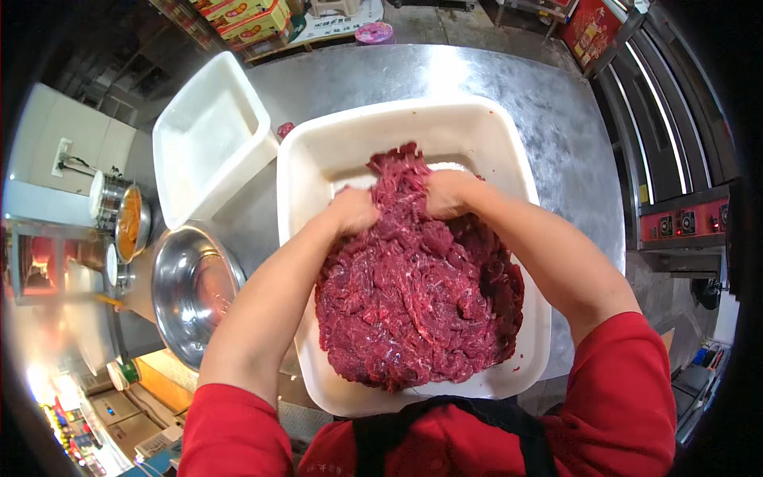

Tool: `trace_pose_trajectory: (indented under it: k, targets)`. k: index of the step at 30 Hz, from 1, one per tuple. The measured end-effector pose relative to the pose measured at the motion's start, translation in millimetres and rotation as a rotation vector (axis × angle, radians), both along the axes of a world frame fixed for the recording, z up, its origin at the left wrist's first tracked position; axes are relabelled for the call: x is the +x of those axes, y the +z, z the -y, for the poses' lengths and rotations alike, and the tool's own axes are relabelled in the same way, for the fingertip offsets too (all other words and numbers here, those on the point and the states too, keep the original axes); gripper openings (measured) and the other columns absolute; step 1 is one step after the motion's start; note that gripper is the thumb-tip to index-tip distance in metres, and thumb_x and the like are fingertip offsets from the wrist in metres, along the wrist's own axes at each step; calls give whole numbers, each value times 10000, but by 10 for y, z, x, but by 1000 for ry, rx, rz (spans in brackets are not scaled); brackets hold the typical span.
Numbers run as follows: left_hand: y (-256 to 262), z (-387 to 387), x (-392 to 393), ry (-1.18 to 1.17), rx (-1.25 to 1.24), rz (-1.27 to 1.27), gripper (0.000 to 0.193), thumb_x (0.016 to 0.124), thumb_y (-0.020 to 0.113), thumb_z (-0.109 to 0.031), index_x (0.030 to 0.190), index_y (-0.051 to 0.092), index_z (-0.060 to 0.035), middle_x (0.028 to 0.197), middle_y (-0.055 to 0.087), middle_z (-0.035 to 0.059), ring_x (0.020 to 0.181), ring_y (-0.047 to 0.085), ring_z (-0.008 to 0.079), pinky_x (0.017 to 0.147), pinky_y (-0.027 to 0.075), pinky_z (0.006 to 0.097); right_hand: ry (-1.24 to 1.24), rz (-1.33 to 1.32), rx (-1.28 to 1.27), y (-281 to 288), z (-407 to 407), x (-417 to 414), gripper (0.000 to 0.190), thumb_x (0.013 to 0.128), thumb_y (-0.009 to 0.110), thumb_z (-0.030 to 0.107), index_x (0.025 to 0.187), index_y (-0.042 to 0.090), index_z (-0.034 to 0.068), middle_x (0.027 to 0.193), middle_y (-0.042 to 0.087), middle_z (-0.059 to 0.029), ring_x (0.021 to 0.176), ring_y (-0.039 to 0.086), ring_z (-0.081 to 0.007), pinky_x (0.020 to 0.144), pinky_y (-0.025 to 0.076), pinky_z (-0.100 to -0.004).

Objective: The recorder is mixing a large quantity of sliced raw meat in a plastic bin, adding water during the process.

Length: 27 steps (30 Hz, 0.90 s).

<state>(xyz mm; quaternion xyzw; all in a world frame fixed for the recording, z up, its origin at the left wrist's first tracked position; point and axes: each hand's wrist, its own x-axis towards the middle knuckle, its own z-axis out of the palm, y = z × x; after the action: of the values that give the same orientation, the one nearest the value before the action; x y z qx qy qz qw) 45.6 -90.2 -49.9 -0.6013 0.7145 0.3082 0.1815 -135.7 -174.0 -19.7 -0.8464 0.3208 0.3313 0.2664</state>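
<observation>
A large mound of raw red meat pieces (pixel 411 298) fills the near part of a deep white plastic tub (pixel 393 122). My left hand (pixel 356 210) and my right hand (pixel 450 192) grip the far end of the mound from either side, their fingers mostly buried in it. Between them a narrower bunch of meat strips points toward the tub's far wall. Both hands are slightly blurred. Bare white floor shows beyond the meat, and a few small scraps cling to the tub's right side.
The tub stands on a stainless steel table (pixel 566 143). Left of it are a second white tub (pixel 205 119), a small meat scrap (pixel 285 129) and a large metal bowl (pixel 179 286). Farther left sits a bowl of orange contents (pixel 128 223). An oven (pixel 661 119) stands at right.
</observation>
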Motion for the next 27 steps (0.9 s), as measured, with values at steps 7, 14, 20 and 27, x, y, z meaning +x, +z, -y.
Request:
trace_pose_trajectory:
  k: [7,14,20,27]
  targets:
    - [606,-824,-625,1020,304,-908,634,853,521,-549,1022,602,57,1000,647,128,917,619,232,808,492,363,-546,806,548,-138,-786,-570,489,840,576,370,1163,560,3,1127,601,-147,1032,565,-253,895,437,-338]
    - [1470,-933,-755,1086,174,-1617,398,762,710,-117,1121,566,-21,1019,624,94,880,620,183,776,518,324,-956,1204,764,1058,-1197,-444,409,785,648,157,1155,552,14,1089,593,-69,994,555,-165,861,455,-295]
    - [2316,-978,-641,726,-552,-1614,255,751,690,-39,994,632,11,939,664,72,832,630,150,765,500,285,-566,1723,258,1951,-1052,-437,268,708,677,168,933,641,26,810,665,-105,744,611,-144,681,480,-305]
    - [590,-1830,-620,29,-483,-131,879,655,671,-560,1364,369,-137,1373,232,287,1159,354,469,979,134,685,19,541,-316,303,-1466,-1009,623,638,725,378,1179,526,141,1443,205,-219,1330,184,-432,950,205,-702]
